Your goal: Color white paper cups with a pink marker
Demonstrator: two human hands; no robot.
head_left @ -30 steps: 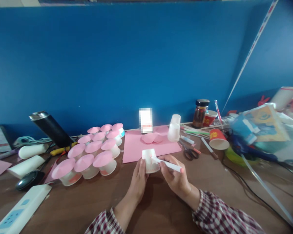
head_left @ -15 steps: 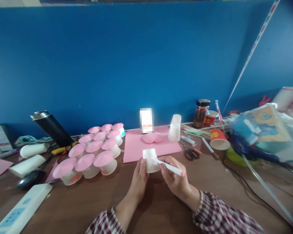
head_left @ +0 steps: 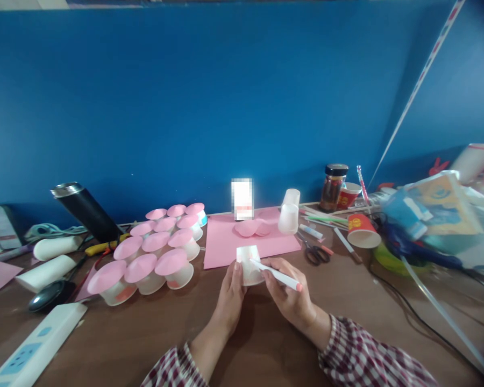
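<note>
My left hand (head_left: 230, 293) grips a white paper cup (head_left: 248, 257) by its left side, with the cup's narrow base turned up. A white marker (head_left: 280, 275) with a pinkish-red end is pinched in my right hand (head_left: 290, 295). Its tip meets the side of the cup; any mark there is too small to make out. Just behind the cup lies a stack of pink paper (head_left: 221, 247) with pink rounded cutouts (head_left: 246, 228) on it. To the left stand rows of upturned cups topped with pink paper cones (head_left: 141, 267).
Scissors (head_left: 317, 255), a glue stick (head_left: 310, 231) and stacked white cups (head_left: 288, 219) are to the right. Farther right are a red cup (head_left: 363, 231), a jar (head_left: 334, 188) and plastic bags. A black flask (head_left: 86, 212) and power strip (head_left: 36, 344) stand on the left.
The marker's rear end has shifted slightly left, its tip staying at the cup. Otherwise both hands and the cup look nearly unmoved.
</note>
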